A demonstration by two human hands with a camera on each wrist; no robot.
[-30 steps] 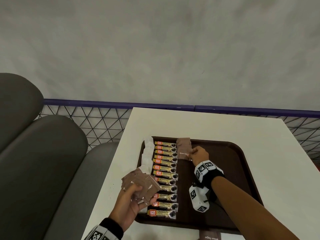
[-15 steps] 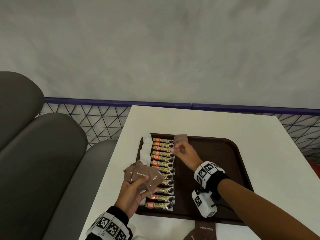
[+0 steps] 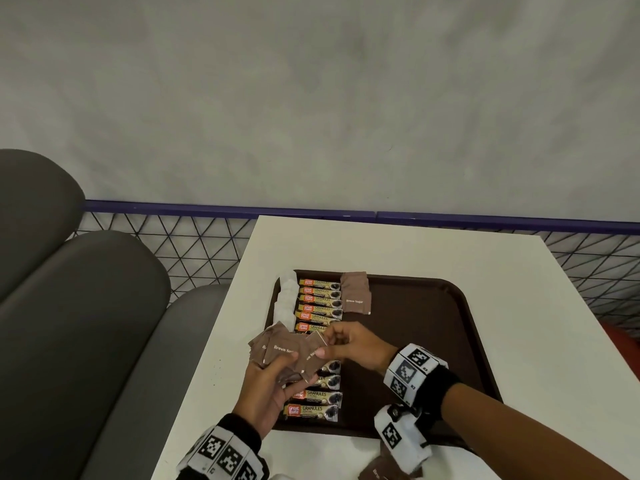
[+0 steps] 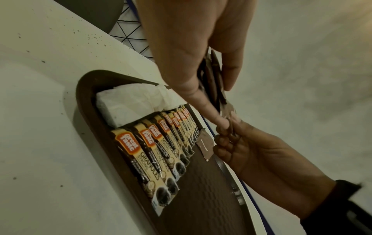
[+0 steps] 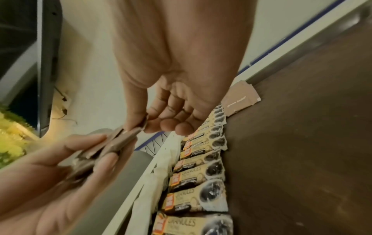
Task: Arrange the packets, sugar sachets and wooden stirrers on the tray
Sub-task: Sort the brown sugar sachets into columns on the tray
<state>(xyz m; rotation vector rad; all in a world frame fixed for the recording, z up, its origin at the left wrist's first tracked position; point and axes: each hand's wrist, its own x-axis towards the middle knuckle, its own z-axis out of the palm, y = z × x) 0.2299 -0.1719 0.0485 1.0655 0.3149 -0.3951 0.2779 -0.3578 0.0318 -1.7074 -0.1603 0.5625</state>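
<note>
We see a brown tray on the white table, its long side running left to right. Along its left edge lies a column of white sachets, too bunched to count. Just beside them, coffee packets lie in a column from the far edge to the near edge, each with its long axis across the tray, the orange logo end pointing left. We count about ten, though our hands hide some in the middle.

One brown sugar sachet lies flat at the far edge, touching the packets' right ends, its long axis running far to near.

Our left hand grips a fanned bunch of brown sachets above the tray's left edge, fingers curled round it; the count is unclear. Our right hand pinches the rightmost sachet of the bunch between thumb and forefinger, the other fingers loosely curled.

More brown sachets lie on the table's near edge, partly hidden.
</note>
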